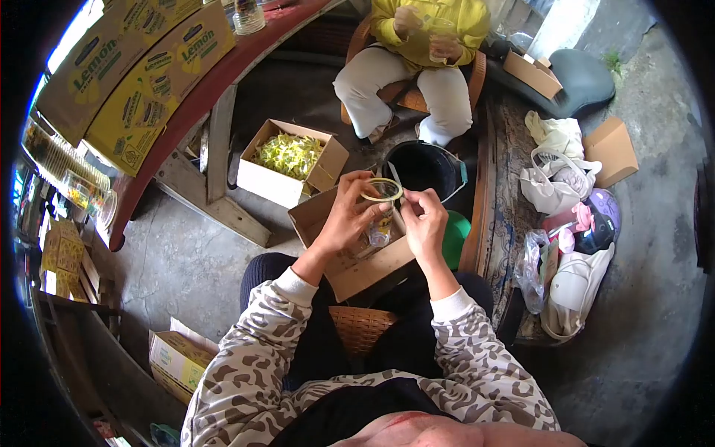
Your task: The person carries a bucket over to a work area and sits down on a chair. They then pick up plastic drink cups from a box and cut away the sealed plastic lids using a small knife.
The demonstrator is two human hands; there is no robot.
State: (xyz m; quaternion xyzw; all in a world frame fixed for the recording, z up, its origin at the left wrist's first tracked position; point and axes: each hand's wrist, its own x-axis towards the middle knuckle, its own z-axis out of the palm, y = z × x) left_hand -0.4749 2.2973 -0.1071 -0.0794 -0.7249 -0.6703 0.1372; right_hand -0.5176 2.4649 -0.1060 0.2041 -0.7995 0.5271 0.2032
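My left hand [347, 208] is wrapped around a clear plastic cup [380, 232] with a yellowish rim, held upright over an open cardboard box [356, 277]. My right hand [426, 223] has its thumb and fingers pinched together at the right side of the rim. A thin pale strip [395, 173] sticks up beside the rim near those fingertips; I cannot tell what it is or whether the right hand holds it. Just beyond my hands stands a black bucket [389, 151]. A green round object [456, 238] is partly hidden behind my right wrist.
A box [269, 184] of yellow-green strips [289, 154] stands ahead left. Another person [428, 56] sits opposite, holding a cup [441, 45]. Lemon-printed cartons [160, 89] sit on a red-edged table [249, 56]. Bags [555, 175] and a helmet [596, 223] lie on the right bench.
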